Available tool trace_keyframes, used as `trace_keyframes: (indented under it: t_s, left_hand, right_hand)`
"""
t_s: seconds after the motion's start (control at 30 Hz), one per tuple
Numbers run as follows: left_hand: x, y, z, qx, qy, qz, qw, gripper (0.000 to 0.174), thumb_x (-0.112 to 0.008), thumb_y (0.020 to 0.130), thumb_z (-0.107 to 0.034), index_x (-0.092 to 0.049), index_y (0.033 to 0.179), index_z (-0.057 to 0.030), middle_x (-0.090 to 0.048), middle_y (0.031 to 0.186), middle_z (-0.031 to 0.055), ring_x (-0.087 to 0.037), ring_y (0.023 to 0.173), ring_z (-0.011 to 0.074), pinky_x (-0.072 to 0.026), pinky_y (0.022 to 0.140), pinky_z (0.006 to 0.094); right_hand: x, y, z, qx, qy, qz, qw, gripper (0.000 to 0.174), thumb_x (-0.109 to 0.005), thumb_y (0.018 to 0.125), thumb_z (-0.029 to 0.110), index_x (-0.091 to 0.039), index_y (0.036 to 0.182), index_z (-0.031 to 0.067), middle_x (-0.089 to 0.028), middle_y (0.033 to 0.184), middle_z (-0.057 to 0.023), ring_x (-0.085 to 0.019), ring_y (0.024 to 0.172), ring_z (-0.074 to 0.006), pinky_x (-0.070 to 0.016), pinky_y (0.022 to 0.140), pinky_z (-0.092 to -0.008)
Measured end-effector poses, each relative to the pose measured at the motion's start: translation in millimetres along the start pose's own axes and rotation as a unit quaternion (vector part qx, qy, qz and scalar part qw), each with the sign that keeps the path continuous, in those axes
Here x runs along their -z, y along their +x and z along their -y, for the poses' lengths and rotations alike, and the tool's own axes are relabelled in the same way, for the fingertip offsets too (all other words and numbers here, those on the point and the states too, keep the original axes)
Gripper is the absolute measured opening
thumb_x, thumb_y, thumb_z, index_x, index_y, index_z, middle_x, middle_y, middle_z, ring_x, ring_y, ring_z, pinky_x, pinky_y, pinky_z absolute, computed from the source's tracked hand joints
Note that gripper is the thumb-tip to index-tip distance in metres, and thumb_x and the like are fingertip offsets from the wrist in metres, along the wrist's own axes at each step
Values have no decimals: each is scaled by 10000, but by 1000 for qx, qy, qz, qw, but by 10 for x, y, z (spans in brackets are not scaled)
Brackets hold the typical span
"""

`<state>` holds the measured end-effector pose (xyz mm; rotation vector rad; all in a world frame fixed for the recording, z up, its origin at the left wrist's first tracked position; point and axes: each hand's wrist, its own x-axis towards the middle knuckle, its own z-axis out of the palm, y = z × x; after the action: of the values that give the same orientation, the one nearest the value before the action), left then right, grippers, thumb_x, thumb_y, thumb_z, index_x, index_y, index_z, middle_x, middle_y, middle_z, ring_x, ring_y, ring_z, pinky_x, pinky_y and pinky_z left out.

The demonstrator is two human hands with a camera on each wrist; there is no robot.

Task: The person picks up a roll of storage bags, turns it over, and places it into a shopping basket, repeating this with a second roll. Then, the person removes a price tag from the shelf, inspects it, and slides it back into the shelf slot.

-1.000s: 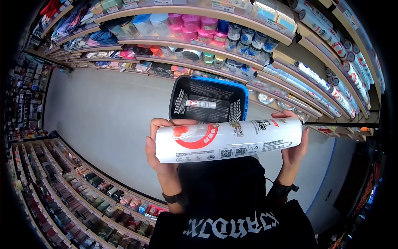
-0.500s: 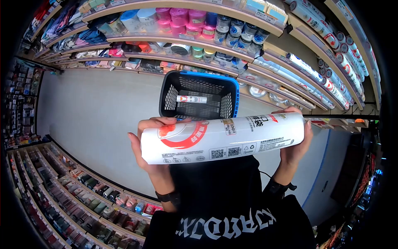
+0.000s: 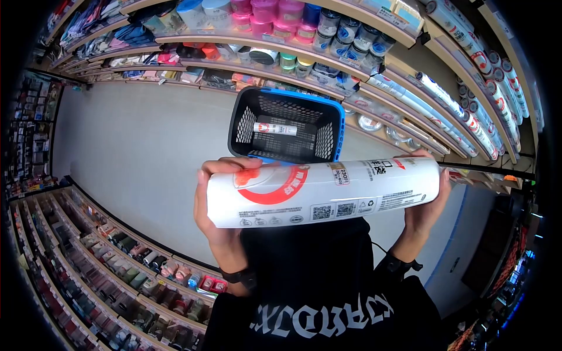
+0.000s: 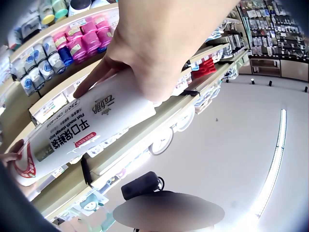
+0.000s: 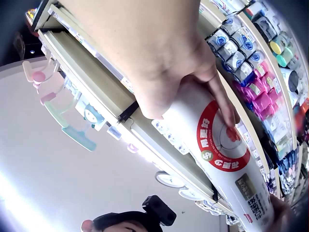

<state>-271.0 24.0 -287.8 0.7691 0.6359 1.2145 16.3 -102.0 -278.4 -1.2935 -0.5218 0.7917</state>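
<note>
Both hands support a large white roll of storage bags (image 3: 322,190) lengthwise before the chest, its printed side turned up. At the end with the red ring, my left hand (image 3: 219,202) grips with fingers over the top edge. My right hand (image 3: 424,202) holds the opposite end. Red lettering and "flat mouth storage bags" print show on the roll (image 4: 82,125) in the left wrist view. The right wrist view shows its red ring (image 5: 224,137) close to a gripping hand. Beyond the roll, a black basket (image 3: 336,131) with a blue rim holds a smaller white roll (image 3: 275,128).
Shelves (image 3: 281,42) with pink and blue-lidded jars run along the far side. More white rolls (image 3: 486,128) are stacked on the right shelves. A lower-left rack (image 3: 134,251) carries small goods. Pale floor (image 3: 140,134) stretches between them.
Both hands keep their grip on the roll, which now appears slightly higher in the head view. The basket and shelves have shifted a little as the head moved.
</note>
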Motion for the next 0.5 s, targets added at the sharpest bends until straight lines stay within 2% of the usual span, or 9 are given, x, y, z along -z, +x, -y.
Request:
trace_keyframes:
  t_s: [0.13,0.33,0.5]
  left_hand:
    - [16,5,8,2,35,-3,999,463,-212,1052,-307,-520,915,9,-599,987,261,-594,919,288,-496,903,404]
    - [27,24,20,10,64,-23,998,458,-225,1050,-306,-528,943,20,-600,999,263,-603,942,304,-494,913,406]
    - [111,20,96,-11,17,8,1000,455,-239,1034,-326,-516,1017,33,-605,1013,270,-611,941,310,-511,877,407]
  right_hand:
    - [-2,26,12,-4,1,-5,1000,606,-303,1001,439,-556,1146,-91,-651,1012,-195,-639,939,-256,-486,859,-339]
    - [3,47,10,-4,2,-1,1000,605,-319,995,451,-552,1153,-84,-652,1021,-206,-645,942,-262,-491,860,-339]
    - [4,20,27,10,-3,24,1000,633,-344,973,487,-524,1186,-81,-641,1050,-234,-640,967,-294,-493,880,-363]
